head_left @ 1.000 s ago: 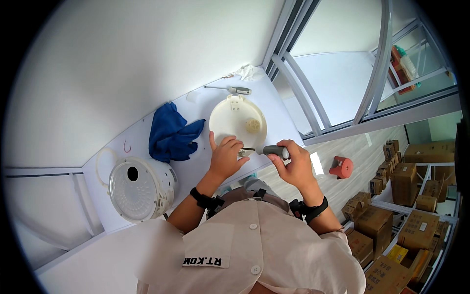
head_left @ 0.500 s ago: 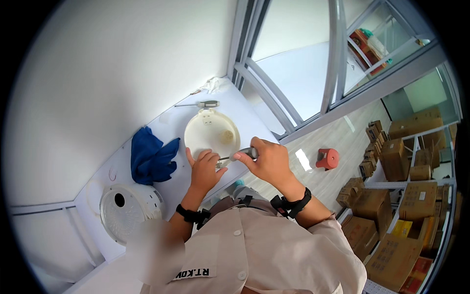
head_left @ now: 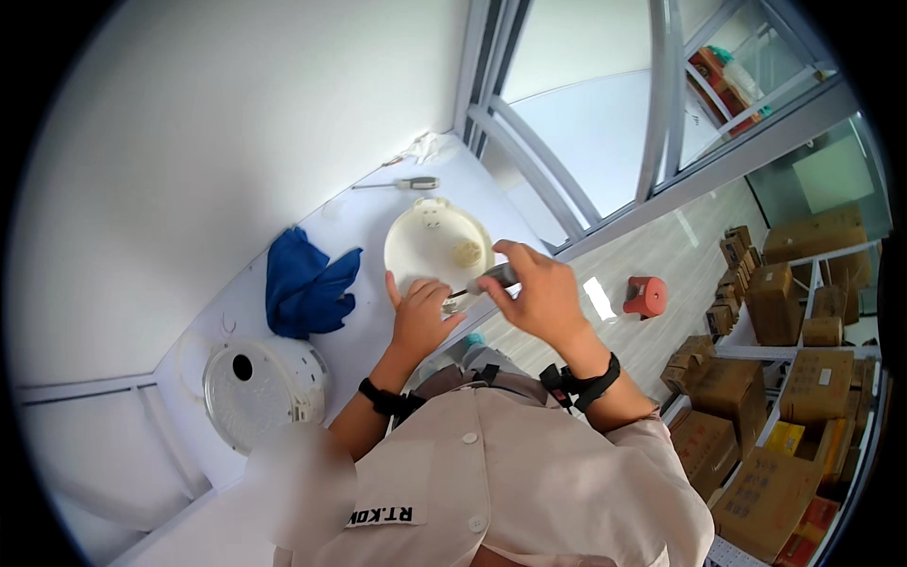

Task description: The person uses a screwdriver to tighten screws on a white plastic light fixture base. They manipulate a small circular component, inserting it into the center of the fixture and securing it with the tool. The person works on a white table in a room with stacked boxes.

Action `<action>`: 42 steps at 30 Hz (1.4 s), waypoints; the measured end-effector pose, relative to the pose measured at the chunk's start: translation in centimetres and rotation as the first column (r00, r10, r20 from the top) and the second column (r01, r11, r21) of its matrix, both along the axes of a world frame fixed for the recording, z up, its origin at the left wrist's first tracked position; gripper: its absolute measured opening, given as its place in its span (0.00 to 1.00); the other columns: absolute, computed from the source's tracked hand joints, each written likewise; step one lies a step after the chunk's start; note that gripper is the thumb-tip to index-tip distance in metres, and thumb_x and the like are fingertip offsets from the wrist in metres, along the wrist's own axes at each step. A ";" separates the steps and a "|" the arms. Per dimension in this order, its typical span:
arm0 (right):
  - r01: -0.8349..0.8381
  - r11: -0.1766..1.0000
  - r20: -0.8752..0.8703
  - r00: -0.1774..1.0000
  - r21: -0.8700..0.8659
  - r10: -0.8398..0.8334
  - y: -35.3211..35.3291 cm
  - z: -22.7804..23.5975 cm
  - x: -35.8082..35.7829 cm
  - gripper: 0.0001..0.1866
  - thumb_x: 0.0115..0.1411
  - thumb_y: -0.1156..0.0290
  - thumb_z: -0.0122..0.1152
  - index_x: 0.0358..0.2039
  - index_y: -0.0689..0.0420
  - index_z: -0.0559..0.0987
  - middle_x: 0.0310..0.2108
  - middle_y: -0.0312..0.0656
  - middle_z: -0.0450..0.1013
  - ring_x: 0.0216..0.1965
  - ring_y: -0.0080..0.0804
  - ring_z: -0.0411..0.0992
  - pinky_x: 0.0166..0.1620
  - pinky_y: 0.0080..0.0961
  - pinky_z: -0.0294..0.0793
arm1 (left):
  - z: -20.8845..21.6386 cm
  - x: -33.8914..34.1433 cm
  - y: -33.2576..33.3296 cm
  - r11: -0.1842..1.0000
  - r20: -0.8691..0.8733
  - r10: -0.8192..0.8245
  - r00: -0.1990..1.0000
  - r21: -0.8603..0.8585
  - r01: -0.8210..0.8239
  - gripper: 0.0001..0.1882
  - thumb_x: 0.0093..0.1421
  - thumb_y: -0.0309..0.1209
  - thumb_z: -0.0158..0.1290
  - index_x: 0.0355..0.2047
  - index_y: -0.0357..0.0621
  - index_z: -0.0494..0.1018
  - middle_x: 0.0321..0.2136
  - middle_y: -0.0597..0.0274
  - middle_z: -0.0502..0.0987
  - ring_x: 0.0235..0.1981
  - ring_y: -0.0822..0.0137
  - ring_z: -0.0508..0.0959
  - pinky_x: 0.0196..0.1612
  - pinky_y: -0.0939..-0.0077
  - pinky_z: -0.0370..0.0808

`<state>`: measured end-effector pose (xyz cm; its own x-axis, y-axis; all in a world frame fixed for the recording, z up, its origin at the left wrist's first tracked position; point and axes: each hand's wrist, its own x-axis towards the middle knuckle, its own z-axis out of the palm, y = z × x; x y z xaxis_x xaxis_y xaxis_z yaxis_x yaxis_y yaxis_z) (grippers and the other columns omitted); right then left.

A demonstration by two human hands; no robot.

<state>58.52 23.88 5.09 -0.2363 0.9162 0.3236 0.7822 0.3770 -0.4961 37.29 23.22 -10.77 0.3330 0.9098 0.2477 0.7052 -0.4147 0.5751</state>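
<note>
A round cream plastic cover [head_left: 416,241] with a raised rim lies on the white table in front of me. At its near edge, my left hand [head_left: 420,319] grips the rim, fingers over it and thumb on the near side. My right hand [head_left: 548,300] holds a screwdriver [head_left: 498,276] by its grey handle between thumb and fingers. The thin shaft slants left and down to the cover's near rim, beside my left fingertips; the tip's exact seat is too small to make out. Inside the cover stands a small round cream piece [head_left: 467,253].
Beyond the cover lies a second screwdriver [head_left: 416,183], with a white crumpled cloth [head_left: 425,146] behind it. To the left are a blue cloth [head_left: 307,288] and a white cylindrical housing [head_left: 255,392]. A red stool [head_left: 645,296] stands on the floor, near shelves of cardboard boxes [head_left: 727,392].
The whole view has shifted slightly, moving things rightward. My right index finger has stretched outward along the screwdriver handle, as the thumb shifts its hold. My left hand stays at the rim.
</note>
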 end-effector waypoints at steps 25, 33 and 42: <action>-0.090 0.996 0.170 0.981 0.001 0.089 -1.6 2.3 -0.6 0.24 0.59 0.59 0.74 0.50 0.57 0.76 0.29 0.43 0.73 0.27 0.45 0.77 0.29 0.36 0.74 | 0.2 0.6 0.3 0.997 -0.043 0.030 0.999 -0.064 -0.032 0.31 0.49 0.43 0.74 0.51 0.45 0.79 0.42 0.68 0.85 0.54 0.64 0.80 0.75 0.26 0.31; 0.075 0.951 0.291 0.957 -0.299 0.016 -1.3 2.1 -0.1 0.24 0.62 0.58 0.72 0.50 0.59 0.74 0.41 0.47 0.75 0.35 0.47 0.78 0.33 0.39 0.75 | 1.2 0.7 0.3 0.991 -0.079 0.014 0.997 -0.128 -0.024 0.30 0.49 0.42 0.74 0.50 0.45 0.80 0.43 0.66 0.84 0.54 0.63 0.79 0.75 0.26 0.31; -0.177 0.983 0.040 0.983 -0.054 0.179 -1.7 2.2 0.6 0.22 0.58 0.71 0.70 0.52 0.59 0.74 0.45 0.51 0.71 0.41 0.51 0.78 0.37 0.46 0.77 | 1.0 0.9 0.2 0.996 -0.075 0.012 0.997 -0.093 -0.019 0.30 0.50 0.41 0.74 0.51 0.42 0.80 0.43 0.64 0.84 0.55 0.62 0.79 0.75 0.25 0.32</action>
<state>59.12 22.17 7.27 -0.4104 0.8729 0.2638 0.7262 0.4878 -0.4845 38.19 23.43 -9.78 0.3330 0.9329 0.1369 0.7530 -0.3505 0.5569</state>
